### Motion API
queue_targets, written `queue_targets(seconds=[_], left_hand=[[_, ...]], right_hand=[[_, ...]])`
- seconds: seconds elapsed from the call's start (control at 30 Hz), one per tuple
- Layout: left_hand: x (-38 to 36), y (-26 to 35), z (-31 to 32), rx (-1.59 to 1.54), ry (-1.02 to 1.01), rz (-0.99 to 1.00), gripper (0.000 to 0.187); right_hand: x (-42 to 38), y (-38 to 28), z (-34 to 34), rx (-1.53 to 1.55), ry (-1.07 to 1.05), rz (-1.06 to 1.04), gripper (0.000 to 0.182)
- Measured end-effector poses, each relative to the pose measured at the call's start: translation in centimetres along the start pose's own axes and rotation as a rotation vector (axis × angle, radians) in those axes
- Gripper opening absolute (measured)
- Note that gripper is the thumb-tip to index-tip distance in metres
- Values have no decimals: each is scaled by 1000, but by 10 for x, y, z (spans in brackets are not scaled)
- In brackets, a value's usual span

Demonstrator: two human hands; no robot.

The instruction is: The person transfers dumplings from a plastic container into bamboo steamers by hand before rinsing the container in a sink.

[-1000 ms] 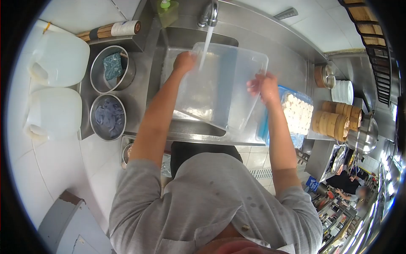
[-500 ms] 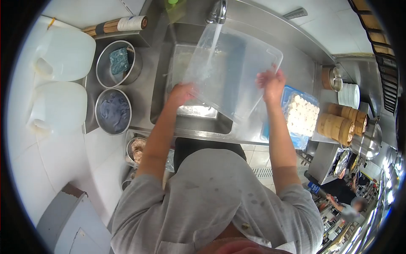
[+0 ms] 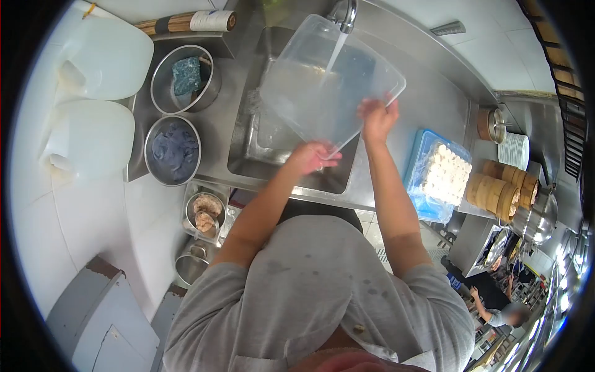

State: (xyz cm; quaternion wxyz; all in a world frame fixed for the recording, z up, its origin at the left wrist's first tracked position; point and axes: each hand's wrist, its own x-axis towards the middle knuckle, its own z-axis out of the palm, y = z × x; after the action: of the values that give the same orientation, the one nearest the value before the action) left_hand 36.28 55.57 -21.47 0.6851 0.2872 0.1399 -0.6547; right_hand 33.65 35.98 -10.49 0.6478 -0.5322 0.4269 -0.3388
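Observation:
A clear rectangular plastic container (image 3: pixel 291 93) is held tilted over the steel sink (image 3: pixel 248 164). Water from the tap (image 3: pixel 348 17) runs onto it. My left hand (image 3: pixel 315 158) grips its near corner, fingers curled at the rim. Higher up, my right hand (image 3: pixel 378 118) holds the right-hand edge, somewhat blurred by motion. Parts of the fingers of both hands are hard to make out against the see-through plastic.
Left of the sink stand two steel bowls, one with a green scouring pad (image 3: pixel 186 75), one with a grey-blue cloth (image 3: pixel 175 150). A blue tray (image 3: pixel 416 161) of pale food pieces and bamboo steamers (image 3: pixel 491 193) are at the right. A co-worker (image 3: pixel 496 307) stands far right.
The container has turned under the tap. My left hand has moved right to its near corner, and my right hand has shifted a little left. The whole view has shifted slightly.

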Motion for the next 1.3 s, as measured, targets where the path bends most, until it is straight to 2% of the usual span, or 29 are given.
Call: queue_targets(seconds=[0.1,0.2,0.3,0.4,0.5,0.6,0.7,0.8,0.9,1.07,1.2,1.3], left_hand=[[-26,50,-2,34,50,109,28],[-40,76,-13,328,240,243,24],[-31,96,-21,760,452,275,26],[-12,94,-6,681,538,220,31],[8,99,5,367,382,94,34],[32,104,8,230,210,35,32],[56,101,17,198,177,90,35],[65,102,28,217,192,120,40],[67,110,45,191,320,95,39],[102,100,15,206,218,162,35],[89,109,27,72,184,129,32],[80,110,41,150,199,164,32]], right_hand=[[-16,-6,-6,47,15,174,33],[-26,5,-15,64,42,266,29],[-50,0,-5,119,60,188,25],[-43,10,-4,212,66,13,22],[-29,3,-8,198,131,-78,24],[-24,-11,-12,266,153,-90,19],[-25,-16,-7,240,179,-194,16],[-24,-19,-6,255,201,-202,15],[-19,-12,-13,283,189,-221,22],[-20,-21,-8,264,198,-233,14],[-15,-17,-11,255,170,-282,13],[-15,-18,-12,274,186,-245,13]])
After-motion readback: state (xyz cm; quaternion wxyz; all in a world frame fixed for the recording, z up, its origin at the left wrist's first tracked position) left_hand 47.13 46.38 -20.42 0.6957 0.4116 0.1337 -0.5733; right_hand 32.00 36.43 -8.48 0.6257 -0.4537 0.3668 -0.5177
